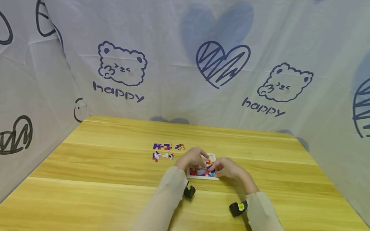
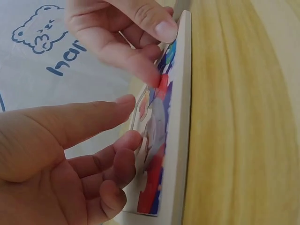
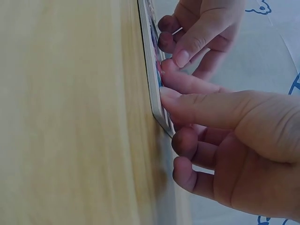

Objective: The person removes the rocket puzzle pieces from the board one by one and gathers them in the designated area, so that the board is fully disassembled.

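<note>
A small jigsaw puzzle in a pale wooden tray [image 1: 202, 177] lies on the table, its lower part filled with red, purple and grey pieces. My left hand [image 1: 193, 158] hovers over the tray's left and upper part, fingers loosely bent. In the left wrist view, a gap with nothing in it shows between that hand's thumb and index finger. My right hand [image 1: 228, 168] is at the tray's right side. Its index fingertip touches a red piece [image 2: 162, 85], while its thumb lies by the tray's edge. Both hands hide part of the puzzle.
Several loose puzzle pieces [image 1: 164, 156] lie in two rows to the left of and behind the tray. The wood-grain table [image 1: 101, 192] runs back to a white cloth [image 1: 173, 96] with printed bears and hearts. A black wrist camera [image 1: 189, 190] hangs below the left sleeve.
</note>
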Motion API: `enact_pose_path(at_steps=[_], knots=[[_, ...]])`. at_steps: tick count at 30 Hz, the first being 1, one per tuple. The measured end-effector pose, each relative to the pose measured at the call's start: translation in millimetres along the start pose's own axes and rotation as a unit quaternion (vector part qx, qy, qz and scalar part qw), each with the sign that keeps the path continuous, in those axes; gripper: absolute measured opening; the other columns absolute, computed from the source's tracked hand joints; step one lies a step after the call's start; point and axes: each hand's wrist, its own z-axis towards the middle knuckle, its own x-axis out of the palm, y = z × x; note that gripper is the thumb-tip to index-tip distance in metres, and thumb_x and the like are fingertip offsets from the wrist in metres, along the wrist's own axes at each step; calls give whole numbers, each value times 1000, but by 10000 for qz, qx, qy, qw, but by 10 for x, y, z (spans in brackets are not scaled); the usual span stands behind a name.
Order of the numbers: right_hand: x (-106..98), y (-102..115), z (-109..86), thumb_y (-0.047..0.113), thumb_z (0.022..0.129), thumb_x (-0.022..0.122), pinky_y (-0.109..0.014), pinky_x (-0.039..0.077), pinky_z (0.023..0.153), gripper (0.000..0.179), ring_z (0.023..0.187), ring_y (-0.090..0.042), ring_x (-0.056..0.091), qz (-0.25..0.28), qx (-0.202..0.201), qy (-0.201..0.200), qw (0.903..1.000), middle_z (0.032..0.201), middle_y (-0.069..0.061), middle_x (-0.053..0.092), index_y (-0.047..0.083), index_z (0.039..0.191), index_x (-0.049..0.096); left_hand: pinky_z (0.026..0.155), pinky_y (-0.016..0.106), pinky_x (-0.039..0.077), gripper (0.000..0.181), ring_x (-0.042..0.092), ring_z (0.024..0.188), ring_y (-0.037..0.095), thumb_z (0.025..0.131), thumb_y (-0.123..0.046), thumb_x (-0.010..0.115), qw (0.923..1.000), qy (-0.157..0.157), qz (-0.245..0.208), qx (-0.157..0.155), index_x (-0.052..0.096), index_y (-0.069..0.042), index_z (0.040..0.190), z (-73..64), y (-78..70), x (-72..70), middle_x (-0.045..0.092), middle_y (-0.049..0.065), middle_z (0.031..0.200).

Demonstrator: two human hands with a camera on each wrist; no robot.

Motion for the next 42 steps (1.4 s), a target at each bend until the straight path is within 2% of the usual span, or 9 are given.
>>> enact_pose_path(at_steps=[3, 7, 15, 18, 23, 32, 38, 42], knots=[[2, -3, 4, -10, 75, 64, -23, 36, 55, 16, 62, -13, 40, -86, 161, -188, 9997, 70, -5, 49, -4, 88, 56, 42, 20, 35, 32, 39, 42, 9, 76, 2, 66, 9999, 44, 80, -72, 64, -6, 107, 13, -16, 3, 58, 5, 65], [8, -8, 3, -10, 72, 67, -24, 36, 56, 28, 62, -15, 40, -112, 312, -350, 9988, 69, -6, 44, -4, 92, 47, 42, 20, 33, 35, 38, 42, 10, 74, 3, 67, 9997, -17, 140, -214, 63, -5, 108, 3, -56, 20, 50, 6, 55], [20, 20, -8, -5, 74, 68, -28, 36, 58, 58, 63, -16, 41, -161, 936, -538, 9940, 70, -6, 45, -9, 123, 37, 41, 21, 31, 37, 35, 42, 10, 75, 1, 67, 9993, -66, 258, -272, 62, -6, 111, -6, -70, 46, 44, 3, 51], [20, 23, -11, -3, 74, 69, -28, 35, 56, 64, 62, -15, 41, -155, 1109, -559, 9921, 69, -6, 45, -12, 127, 33, 40, 22, 30, 35, 33, 41, 10, 77, 2, 65, 9992, -30, 259, -305, 63, -7, 110, 8, -64, 54, 42, 3, 50], [19, 8, -4, -2, 74, 69, -26, 35, 54, 65, 60, -14, 41, -231, 1105, -521, 9922, 67, -5, 46, -17, 126, 33, 40, 21, 29, 29, 32, 41, 11, 79, 3, 61, 9991, -3, 250, -342, 65, -6, 107, 29, -56, 66, 42, 3, 51], [17, 15, -11, -1, 75, 69, -27, 34, 54, 62, 60, -15, 41, -212, 1148, -438, 9922, 67, -5, 46, -14, 126, 38, 40, 23, 31, 26, 35, 43, 13, 82, 4, 53, 9993, -51, -26, -370, 63, -3, 104, 13, -76, 78, 53, 9, 64], [22, 21, -14, -1, 75, 68, -26, 35, 54, 58, 59, -14, 41, -193, 1111, -429, 9927, 66, -5, 46, -12, 125, 39, 38, 24, 30, 22, 32, 40, 12, 82, 4, 54, 9995, -128, -116, -277, 62, -4, 100, 18, -66, 78, 43, 5, 52], [27, 24, -18, -2, 75, 68, -27, 35, 54, 47, 58, -15, 40, -32, 1120, -505, 9924, 67, -6, 45, -7, 115, 44, 37, 24, 28, 14, 28, 38, 11, 84, 0, 56, 9993, -144, -235, -256, 60, -7, 96, 23, -63, 83, 35, 2, 49]])
